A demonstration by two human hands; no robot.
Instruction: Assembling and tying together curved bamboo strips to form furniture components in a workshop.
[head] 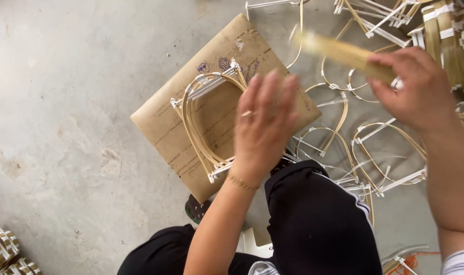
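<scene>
The left hand [262, 127] is stretched forward, fingers spread and flat, palm down, forearm bare. To its right and slightly ahead, the right hand [418, 86] is closed in a grip, wrist bent.

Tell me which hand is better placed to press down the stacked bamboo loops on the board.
Left, probably. The left hand is open, spread right over the bamboo loops on the brown board. The right hand is off to the side, gripping a bamboo strip.
</scene>
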